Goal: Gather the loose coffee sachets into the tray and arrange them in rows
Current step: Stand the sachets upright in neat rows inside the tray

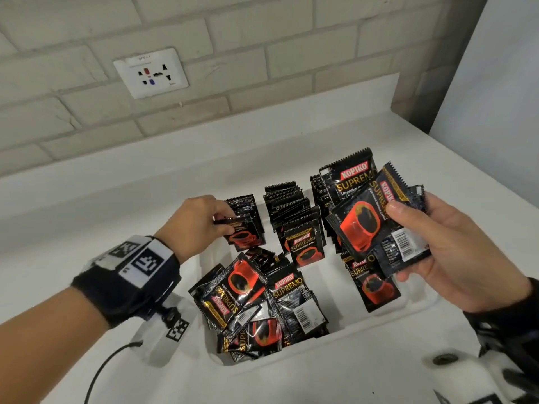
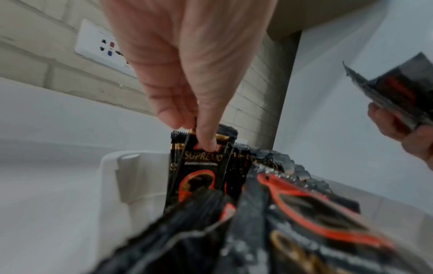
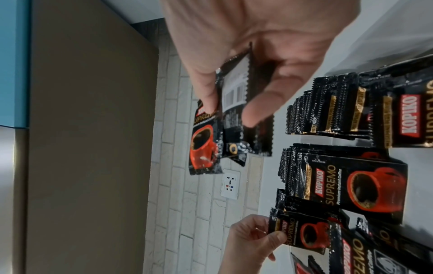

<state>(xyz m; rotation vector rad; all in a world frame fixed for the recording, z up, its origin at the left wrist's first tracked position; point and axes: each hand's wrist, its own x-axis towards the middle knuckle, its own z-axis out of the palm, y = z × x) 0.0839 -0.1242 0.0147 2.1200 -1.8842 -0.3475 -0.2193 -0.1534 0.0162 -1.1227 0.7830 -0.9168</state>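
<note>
A white tray (image 1: 388, 325) on the counter holds black and red coffee sachets. Three upright rows stand at its far end: left row (image 1: 248, 209), middle row (image 1: 287, 204), right row (image 1: 319, 189). A loose heap (image 1: 253, 304) lies at the near end. My left hand (image 1: 226, 220) pinches the top of the front sachet (image 2: 201, 166) of the left row between thumb and fingers. My right hand (image 1: 408, 228) hovers above the tray's right side and grips a fanned bunch of sachets (image 1: 373, 217), also seen in the right wrist view as the held bunch (image 3: 234, 115).
A white wall socket (image 1: 151, 72) sits on the brick wall behind the counter. A white panel (image 1: 501, 83) rises at the right. A black cable (image 1: 102, 371) runs from my left wristband. A small round metal fitting (image 1: 444, 359) sits in the counter at the near right.
</note>
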